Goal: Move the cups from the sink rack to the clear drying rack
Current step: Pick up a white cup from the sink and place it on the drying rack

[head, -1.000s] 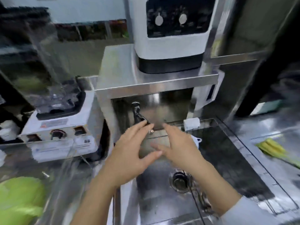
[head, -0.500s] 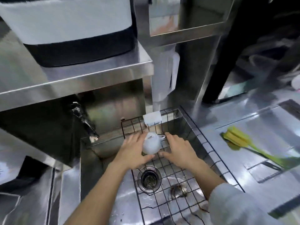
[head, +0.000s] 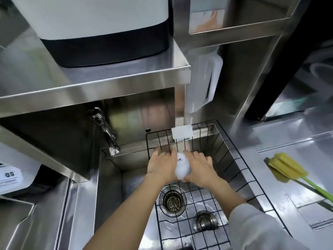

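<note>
A small white cup (head: 182,166) with dark lettering lies between my two hands, inside the black wire sink rack (head: 232,159) that sits in the steel sink. My left hand (head: 161,165) presses against the cup's left side with fingers stretched forward. On the cup's right side and underneath it, my right hand (head: 199,167) wraps around it. The cup's handle is hidden. The clear drying rack is out of view.
A steel tap (head: 105,130) juts out left of the rack, under a steel shelf (head: 100,83) holding a white and black machine (head: 100,29). Two drains (head: 172,201) lie below the wire grid. A yellow sponge brush (head: 286,168) rests on the right counter.
The view swung right and down onto the sink. My hands went from hovering open to closing on the white cup, which now sits tighter between them.
</note>
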`<state>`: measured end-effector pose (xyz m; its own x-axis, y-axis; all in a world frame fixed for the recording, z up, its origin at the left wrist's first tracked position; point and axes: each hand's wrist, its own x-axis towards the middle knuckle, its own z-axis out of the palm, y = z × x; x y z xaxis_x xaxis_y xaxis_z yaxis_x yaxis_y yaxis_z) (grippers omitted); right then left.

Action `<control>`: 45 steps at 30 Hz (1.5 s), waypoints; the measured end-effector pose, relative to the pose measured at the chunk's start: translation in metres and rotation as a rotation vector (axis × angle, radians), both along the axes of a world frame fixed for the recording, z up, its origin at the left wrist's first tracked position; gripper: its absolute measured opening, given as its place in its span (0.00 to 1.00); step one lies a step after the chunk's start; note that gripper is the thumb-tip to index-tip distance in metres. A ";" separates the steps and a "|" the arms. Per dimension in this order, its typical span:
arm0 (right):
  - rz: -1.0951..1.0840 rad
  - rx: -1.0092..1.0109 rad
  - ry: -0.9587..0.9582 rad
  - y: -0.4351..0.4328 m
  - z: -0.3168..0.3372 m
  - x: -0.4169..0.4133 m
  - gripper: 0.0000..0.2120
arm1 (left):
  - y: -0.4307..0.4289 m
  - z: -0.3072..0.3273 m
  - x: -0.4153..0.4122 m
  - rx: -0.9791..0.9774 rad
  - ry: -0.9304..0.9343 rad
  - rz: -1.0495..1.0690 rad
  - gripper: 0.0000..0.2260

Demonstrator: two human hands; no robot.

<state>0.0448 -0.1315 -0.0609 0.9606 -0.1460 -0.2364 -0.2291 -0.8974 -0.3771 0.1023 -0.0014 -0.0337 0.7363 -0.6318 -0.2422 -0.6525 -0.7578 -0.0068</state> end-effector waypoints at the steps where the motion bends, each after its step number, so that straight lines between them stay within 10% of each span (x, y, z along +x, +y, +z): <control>1: 0.011 -0.013 0.023 0.002 0.000 -0.002 0.45 | 0.001 0.002 -0.002 -0.007 0.021 -0.010 0.36; 16: 0.131 0.183 -0.325 0.066 0.108 -0.045 0.36 | 0.112 0.105 -0.047 -0.689 0.229 0.047 0.34; 35: 0.265 0.612 -0.537 0.345 0.229 -0.039 0.34 | 0.398 0.233 -0.090 -0.912 0.072 0.192 0.28; 45: 0.309 0.509 -0.376 0.447 0.225 0.013 0.33 | 0.478 0.214 -0.027 -0.980 0.092 0.457 0.16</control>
<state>0.0583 0.3157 0.1637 0.9702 0.1875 0.1535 0.2363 -0.5914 -0.7710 0.0751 0.4764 0.1801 0.9560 -0.2508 0.1523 -0.2742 -0.5785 0.7682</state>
